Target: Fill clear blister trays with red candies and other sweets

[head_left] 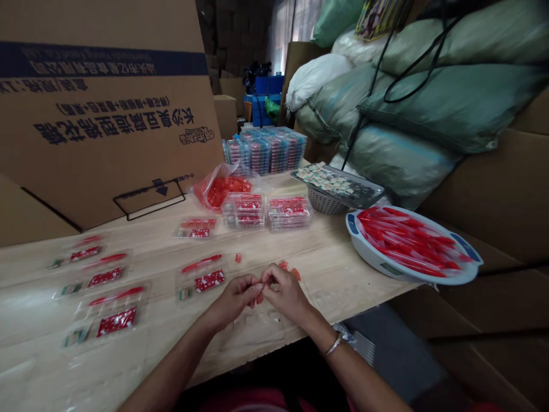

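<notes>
While both hands meet above the near edge of the wooden table (163,257), the left hand (240,294) pinches a small red piece (259,298) between thumb and fingertips, its grip closed down on it. The right hand (281,289) is closed at the same piece, thumb and fingers bunched together; how much of it each one holds, I cannot tell. A bracelet (334,344) circles the right wrist.

Taking the red piece as the landmark, loose orange-red bits (295,274) lie just beyond it to the right, and another bit (238,258) lies beyond it to the left. To its left, near the left hand, sits a clear tray (199,277) with a red pen, a dotted red item and a small striped block; three similar filled trays (115,312) lie farther left. Beyond the piece stand two stacks of clear packs (290,214), with an open plastic bag of red pieces (225,189) behind and to the left of them. Well apart from it on the right, a white basin (388,260) holds many red pens in clear wrapping.
</notes>
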A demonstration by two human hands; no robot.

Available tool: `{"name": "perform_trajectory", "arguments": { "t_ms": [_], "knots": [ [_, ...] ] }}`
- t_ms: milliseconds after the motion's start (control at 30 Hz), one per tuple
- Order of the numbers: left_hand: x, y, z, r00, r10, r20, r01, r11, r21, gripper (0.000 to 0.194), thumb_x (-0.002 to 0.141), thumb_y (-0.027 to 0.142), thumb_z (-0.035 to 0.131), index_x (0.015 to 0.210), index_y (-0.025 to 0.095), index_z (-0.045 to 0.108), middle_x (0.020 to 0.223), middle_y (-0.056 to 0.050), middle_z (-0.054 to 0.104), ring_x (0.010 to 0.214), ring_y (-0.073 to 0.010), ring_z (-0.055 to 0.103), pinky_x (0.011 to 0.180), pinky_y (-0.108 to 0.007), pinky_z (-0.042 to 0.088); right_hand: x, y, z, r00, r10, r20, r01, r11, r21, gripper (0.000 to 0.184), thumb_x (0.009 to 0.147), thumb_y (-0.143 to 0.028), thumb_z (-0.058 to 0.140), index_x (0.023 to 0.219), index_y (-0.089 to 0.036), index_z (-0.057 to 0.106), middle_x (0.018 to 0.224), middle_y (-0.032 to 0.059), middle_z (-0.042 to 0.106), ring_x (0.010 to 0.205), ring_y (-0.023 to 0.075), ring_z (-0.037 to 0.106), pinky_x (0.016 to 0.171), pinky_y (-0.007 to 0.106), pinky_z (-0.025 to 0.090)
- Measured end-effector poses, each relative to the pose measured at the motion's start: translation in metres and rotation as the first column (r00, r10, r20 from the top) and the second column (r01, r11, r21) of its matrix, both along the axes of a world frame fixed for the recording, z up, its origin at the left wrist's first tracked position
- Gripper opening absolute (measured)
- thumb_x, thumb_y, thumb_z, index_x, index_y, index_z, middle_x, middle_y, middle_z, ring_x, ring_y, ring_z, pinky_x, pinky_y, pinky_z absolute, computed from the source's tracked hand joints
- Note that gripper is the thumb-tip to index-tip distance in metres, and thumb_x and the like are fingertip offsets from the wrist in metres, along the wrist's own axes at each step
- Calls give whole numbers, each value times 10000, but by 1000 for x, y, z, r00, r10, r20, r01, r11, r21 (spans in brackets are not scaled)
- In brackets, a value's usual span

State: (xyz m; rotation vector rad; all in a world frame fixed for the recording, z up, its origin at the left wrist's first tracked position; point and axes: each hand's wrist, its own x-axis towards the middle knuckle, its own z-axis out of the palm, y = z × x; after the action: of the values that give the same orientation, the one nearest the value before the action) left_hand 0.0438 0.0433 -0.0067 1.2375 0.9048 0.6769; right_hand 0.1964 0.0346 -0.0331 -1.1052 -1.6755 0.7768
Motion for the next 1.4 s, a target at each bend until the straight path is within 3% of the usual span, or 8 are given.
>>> {"name": "perform_trajectory", "arguments": {
  "t_ms": [167,300,433,667,867,1100,1267,1400],
  "knots": [
    [-1,3,-6,995,66,78,-50,980,-192,469,651,566,718,540,167,497,502,65,411,484,-69,317,485,-224,243,2,2,-3,998,-33,-49,33,999,-14,78,708,-120,500,728,-195,509,681,-28,542,646,117,531,616,220,432],
    [-1,3,-9,985,117,127,-75,952,-297,474,593,584,750,623,159,542,557,59,433,494,-63,363,480,-204,278,8,-1,7,986,169,-14,-168,985,26,127,755,-142,590,871,-191,578,898,23,619,864,150,577,773,275,457],
    [0,-4,-6,982,105,156,-38,924,-382,449,598,565,745,670,144,608,614,18,524,528,-80,447,515,-214,341,16,-9,12,979,198,54,-202,975,91,101,765,-91,572,781,-191,574,804,17,614,782,148,570,707,264,446],
    [-5,-17,-13,969,199,-148,-190,979,71,187,604,322,746,605,161,653,592,17,571,599,-125,466,572,-238,335,47,-39,-4,971,181,155,-170,982,-85,164,740,-37,491,730,-190,550,728,-6,565,709,131,545,653,230,414],
    [-1,-23,-12,997,77,4,-76,985,-153,246,652,394,724,655,155,666,559,29,551,525,-91,424,535,-224,311,36,-45,0,984,162,72,-163,987,-2,96,812,-123,565,870,-197,584,982,58,619,931,169,586,807,279,448],
    [-6,-31,5,972,36,232,73,893,-444,294,653,386,788,786,131,727,727,-34,640,595,-94,536,531,-211,314,28,-41,-5,979,155,-134,-174,974,-144,69,770,-185,616,744,-188,552,724,-6,595,676,117,563,643,224,458],
    [4,-38,-1,964,34,263,103,864,-492,290,642,378,801,761,131,708,668,-14,606,567,-82,503,534,-206,317,32,-49,-3,981,168,-93,-175,982,-73,82,755,-165,608,738,-195,534,765,9,586,731,137,565,672,252,460],
    [8,-50,-14,995,52,81,-21,938,-347,343,578,429,820,576,147,626,513,29,524,503,-77,416,542,-221,313,33,-65,4,979,199,48,-201,979,30,153,723,-74,576,729,-214,513,774,7,577,733,142,559,658,252,445]
  ]
}}
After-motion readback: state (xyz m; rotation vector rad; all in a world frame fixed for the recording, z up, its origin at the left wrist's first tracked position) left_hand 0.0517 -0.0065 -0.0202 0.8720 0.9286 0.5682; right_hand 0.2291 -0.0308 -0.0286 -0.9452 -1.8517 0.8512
